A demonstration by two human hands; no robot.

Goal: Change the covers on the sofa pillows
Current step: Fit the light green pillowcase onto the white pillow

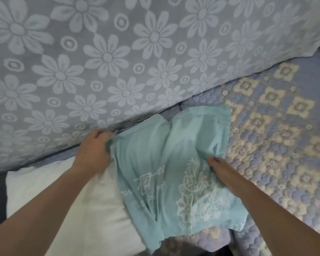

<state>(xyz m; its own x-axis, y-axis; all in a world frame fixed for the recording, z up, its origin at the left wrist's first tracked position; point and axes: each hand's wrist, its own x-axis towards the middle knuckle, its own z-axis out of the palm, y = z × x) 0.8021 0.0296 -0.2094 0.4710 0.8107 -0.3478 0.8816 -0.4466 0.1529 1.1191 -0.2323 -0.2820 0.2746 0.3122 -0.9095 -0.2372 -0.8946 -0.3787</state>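
Nearest, at the lower left, a bare white pillow insert (pixel 63 204) lies on the seat with its cover off, which suggests it is waiting for the new one. Lapping over its right edge is the limp pale-turquoise fabric pillow cover with white lace-like print (pixel 174 169), spread flat but rumpled, its printed end near and its plainer end far. The two hands are well apart, one at each side of the cover: the left hand (pixel 94 150) pinches the far-left corner with curled fingers, probably to find or hold the opening beside the insert, while the right hand (pixel 220 169) rests on the right side with its fingers bunching the cloth, seemingly to steady or straighten it. Under and to the right lies the quilted blue-and-cream patchwork seat pad (pixel 275 145). Farthest, the grey-blue sofa back cloth with pale daisy pattern (pixel 118 52) rises behind, touching the cover's far-left corner.
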